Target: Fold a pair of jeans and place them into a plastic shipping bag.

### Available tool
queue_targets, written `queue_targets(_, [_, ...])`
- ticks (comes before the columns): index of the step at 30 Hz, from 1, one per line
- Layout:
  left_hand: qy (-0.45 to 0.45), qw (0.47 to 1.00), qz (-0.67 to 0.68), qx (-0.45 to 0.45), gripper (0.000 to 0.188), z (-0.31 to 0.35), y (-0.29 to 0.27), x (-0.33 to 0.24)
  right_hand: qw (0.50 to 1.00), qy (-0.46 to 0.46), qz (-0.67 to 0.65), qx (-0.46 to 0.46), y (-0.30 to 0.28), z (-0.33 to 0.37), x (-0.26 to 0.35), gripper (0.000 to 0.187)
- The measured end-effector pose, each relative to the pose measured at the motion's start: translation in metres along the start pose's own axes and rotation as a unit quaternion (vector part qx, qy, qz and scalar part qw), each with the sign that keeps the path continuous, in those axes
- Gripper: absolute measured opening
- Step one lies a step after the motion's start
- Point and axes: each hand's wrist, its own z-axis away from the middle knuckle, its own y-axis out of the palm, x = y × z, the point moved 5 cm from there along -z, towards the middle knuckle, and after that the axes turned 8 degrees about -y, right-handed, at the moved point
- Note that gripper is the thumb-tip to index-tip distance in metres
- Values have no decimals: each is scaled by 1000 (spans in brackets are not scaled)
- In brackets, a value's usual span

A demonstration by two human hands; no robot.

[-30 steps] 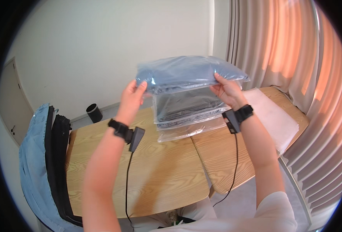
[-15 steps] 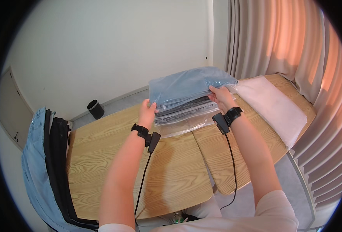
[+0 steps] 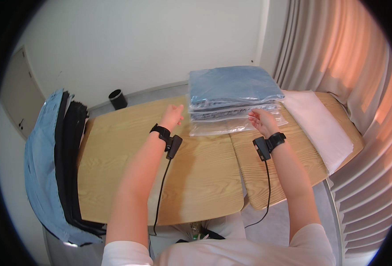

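A stack of folded garments in clear plastic bags lies at the far side of the wooden table; its top piece is a blue bagged garment (image 3: 233, 84). Dark grey bagged garments (image 3: 236, 111) show beneath it, their clear bag flaps (image 3: 216, 127) spread toward me. Left of the stack, just off its edge, my left hand (image 3: 173, 116) hovers with loosely bent fingers and nothing in them. My right hand (image 3: 263, 122) is over the front right of the flaps, its fingers bent but apart, with no grip on the plastic; whether they touch it I cannot tell.
Blue and black garments (image 3: 50, 164) hang over the left end of the wooden table (image 3: 129, 164). White translucent plastic bags (image 3: 318, 126) lie at the right, near the curtain (image 3: 337, 57). A black bin (image 3: 117, 99) stands behind the table. Black cables hang from both wrist devices.
Both hands have let go of the blue bagged garment, which now lies flat and squared on the stack. The hands have drawn away from it, and the view has shifted.
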Motion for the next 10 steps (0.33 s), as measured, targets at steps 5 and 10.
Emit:
queue_targets(5, [209, 924, -309, -87, 21, 62, -63, 15, 998, -8, -4, 62, 10, 23, -8, 10])
queue_targets(10, [149, 911, -344, -170, 19, 135, -163, 51, 987, 37, -39, 149, 59, 24, -20, 10])
